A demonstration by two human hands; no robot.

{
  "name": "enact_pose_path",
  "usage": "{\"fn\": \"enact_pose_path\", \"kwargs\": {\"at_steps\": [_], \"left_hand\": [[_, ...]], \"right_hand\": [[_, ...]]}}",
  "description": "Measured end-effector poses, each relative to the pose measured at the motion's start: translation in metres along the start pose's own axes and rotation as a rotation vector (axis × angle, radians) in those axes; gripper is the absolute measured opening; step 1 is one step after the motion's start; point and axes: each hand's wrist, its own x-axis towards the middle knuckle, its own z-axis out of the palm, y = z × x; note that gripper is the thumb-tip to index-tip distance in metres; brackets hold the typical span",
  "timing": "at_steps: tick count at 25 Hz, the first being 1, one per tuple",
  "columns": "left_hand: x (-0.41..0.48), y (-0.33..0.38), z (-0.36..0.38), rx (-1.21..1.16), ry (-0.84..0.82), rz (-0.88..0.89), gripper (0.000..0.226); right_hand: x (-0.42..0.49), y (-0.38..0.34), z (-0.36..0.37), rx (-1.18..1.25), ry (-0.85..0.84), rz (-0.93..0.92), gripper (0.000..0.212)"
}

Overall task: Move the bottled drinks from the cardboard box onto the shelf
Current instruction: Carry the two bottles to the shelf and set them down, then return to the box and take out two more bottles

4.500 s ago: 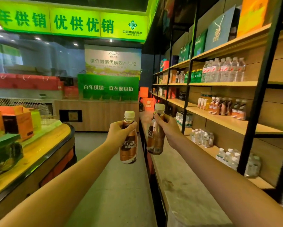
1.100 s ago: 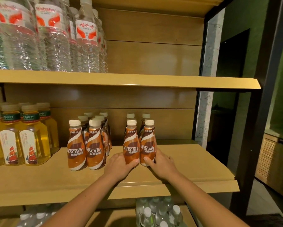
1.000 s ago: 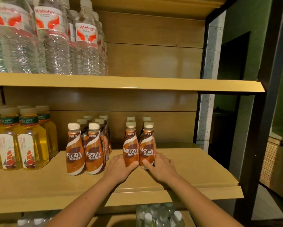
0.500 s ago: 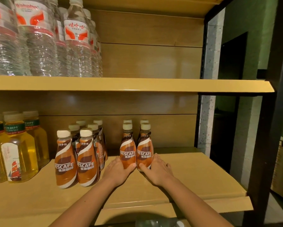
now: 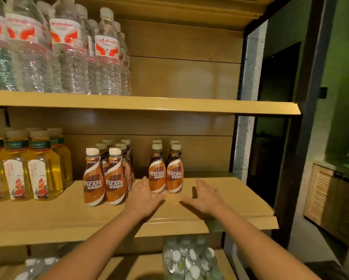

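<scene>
Both grips are spread and hold nothing. The left hand (image 5: 144, 196) has its fingers straight and close together, thumb angled out toward the foot of the front pair of coffee bottles (image 5: 157, 176). Whether its edge touches the plastic or only sits just beside it cannot be told. The right hand (image 5: 204, 196) is open the same way, thumb swung inward, and stands apart from the pair.

The shelf (image 5: 230, 199) is a tan, matte wooden unit with flat boards, a panelled back and a dark upright at its right end. On the upper board (image 5: 169, 106) stand tall water bottles (image 5: 68, 57), clear, ribbed and glossy, with red-and-white labels. On the middle board, at the far left, are squarish tea bottles (image 5: 38, 168) of yellow liquid with green neck bands and ship labels. Beside them stands a cluster of coffee bottles (image 5: 105, 178) — small, waisted, wrapped in brown and white, with pale caps. The front pair stands upright to the right of that cluster, side by side, labels outward, between the two hands. Two more caps (image 5: 174, 141) show directly behind it. On the board below, small clear bottles (image 5: 189, 257) show their white caps from above.

Both bare forearms rise from the bottom edge and converge on the front of the middle board — backs of the hands toward the camera, low over the wood.
</scene>
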Motion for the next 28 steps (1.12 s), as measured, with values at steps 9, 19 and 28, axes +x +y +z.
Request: {"fn": "enact_pose_path", "kwargs": {"at_steps": [9, 19, 28], "left_hand": [[-0.107, 0.140, -0.009, 0.119, -0.137, 0.576, 0.075], [-0.282, 0.379, 0.070, -0.030, -0.554, 1.121, 0.067], [-0.464, 0.616, 0.142, -0.154, -0.622, 1.366, 0.072]], "right_hand": [[-0.169, 0.076, -0.070, -0.243, 0.117, 0.194, 0.077], [-0.485, 0.246, -0.176, -0.327, 0.229, 0.837, 0.075], [-0.735, 0.371, -0.277, -0.494, 0.256, 1.195, 0.075]]}}
